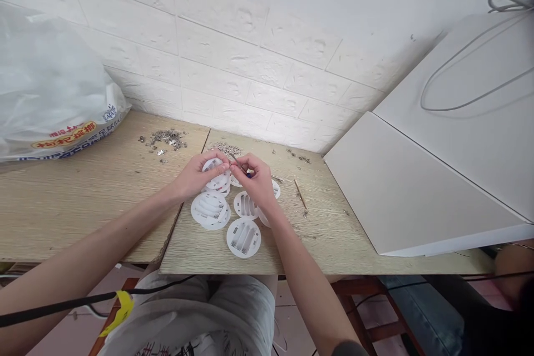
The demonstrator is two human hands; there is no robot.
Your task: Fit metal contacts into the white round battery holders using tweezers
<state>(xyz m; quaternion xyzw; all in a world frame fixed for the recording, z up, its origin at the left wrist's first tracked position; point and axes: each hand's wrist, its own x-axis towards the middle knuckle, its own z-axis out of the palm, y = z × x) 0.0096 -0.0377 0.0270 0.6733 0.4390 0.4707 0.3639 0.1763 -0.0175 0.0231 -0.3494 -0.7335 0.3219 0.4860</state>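
Observation:
In my left hand (199, 174) is a round white battery holder (213, 171), pinched at its upper right edge above other white discs. Closed around a thin screwdriver (238, 163) with a dark blue handle, my right hand (257, 178) meets the left fingertips at the disc's edge. Whatever tiny part is between the fingertips is too small to name. Several more round holders lie just below, among them one at the front (243, 238), one in the middle (246, 205) and a stack at the left (209, 209).
Small metal parts lie in piles at the left (169, 139) and behind my hands (225, 149). A thin wooden stick (300, 194) lies to the right. A plastic bag (54, 89) stands at far left, a large white box (425, 178) at right. Part of another person shows lower right.

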